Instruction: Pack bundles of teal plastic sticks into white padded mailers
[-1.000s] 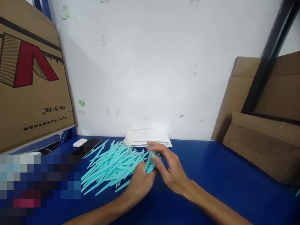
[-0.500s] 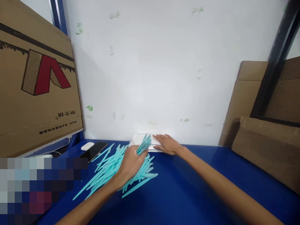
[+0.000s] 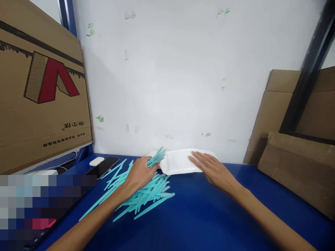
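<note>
My left hand (image 3: 141,173) is closed around a bundle of thin turquoise sticks (image 3: 157,157), whose ends point up and to the right. Below and around that hand lies a loose pile of the same flat, tapered turquoise sticks (image 3: 149,195). My right hand (image 3: 213,170) rests on the right part of a white plastic bag (image 3: 179,162), its fingers stretched out flat. The bag lies at the back of the blue table against the wall, and its left end reaches the left hand. Part of that end is hidden behind the hand and the bundle.
A black phone (image 3: 104,167) and a small white case (image 3: 96,161) lie left of the pile on the blue table (image 3: 209,216). A large cardboard box (image 3: 60,115) stands at left, folded cardboard (image 3: 295,170) at right. The white wall (image 3: 167,87) closes off the back.
My right hand has moved right and slightly nearer, and more of the white bag now shows, extending to the right. My left hand has shifted slightly left, its sticks tilting more to the right.
</note>
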### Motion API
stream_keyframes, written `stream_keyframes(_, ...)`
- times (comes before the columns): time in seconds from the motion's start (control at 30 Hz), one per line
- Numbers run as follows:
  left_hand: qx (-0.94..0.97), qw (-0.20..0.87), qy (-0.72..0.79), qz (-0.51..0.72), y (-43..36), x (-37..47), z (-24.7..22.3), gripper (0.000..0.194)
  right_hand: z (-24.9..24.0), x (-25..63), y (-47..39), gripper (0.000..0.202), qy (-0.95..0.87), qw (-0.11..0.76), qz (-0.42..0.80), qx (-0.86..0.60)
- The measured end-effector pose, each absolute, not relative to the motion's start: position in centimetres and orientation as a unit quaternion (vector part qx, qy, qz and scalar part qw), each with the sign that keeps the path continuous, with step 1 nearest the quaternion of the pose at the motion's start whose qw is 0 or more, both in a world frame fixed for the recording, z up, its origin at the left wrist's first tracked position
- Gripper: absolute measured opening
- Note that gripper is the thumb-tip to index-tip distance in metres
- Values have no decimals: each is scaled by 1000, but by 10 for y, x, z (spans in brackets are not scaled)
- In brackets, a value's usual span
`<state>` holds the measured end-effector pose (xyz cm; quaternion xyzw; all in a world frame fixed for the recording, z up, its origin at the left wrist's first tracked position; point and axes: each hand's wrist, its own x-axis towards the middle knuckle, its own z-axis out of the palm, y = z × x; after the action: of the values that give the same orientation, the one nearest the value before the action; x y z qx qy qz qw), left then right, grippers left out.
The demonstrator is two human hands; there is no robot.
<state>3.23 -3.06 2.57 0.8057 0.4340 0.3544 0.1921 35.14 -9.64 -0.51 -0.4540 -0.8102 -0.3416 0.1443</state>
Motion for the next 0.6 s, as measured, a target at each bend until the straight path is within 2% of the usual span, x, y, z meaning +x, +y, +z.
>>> stream_keyframes(0.07, 794, 259, 421, 355, -34, 37, 22, 40, -6, 347, -104, 87, -813, 156, -345, -442)
stream_keyframes(0.2, 740, 373, 392, 398, -35, 41, 17, 32, 0, 328, -115, 84, -826, 161, -317, -436)
stream_keyframes(0.3, 712, 393, 397, 425, -36, 40, 17, 38, 5, 312, -123, 83, -831, 157, -266, -462)
stream_keyframes(0.4, 712, 398, 393, 426, -42, 40, 17, 47, 6, 298, -130, 109, -826, 189, -219, -484)
stream_keyframes(0.47, 716, 401, 388, 420, -48, 42, 17, 48, 4, 291, -131, 115, -824, 206, -201, -489)
stream_keyframes(0.6, 726, 386, 393, 412, -59, 48, 14, 40, -1, 288, -130, 100, -816, 234, -198, -490)
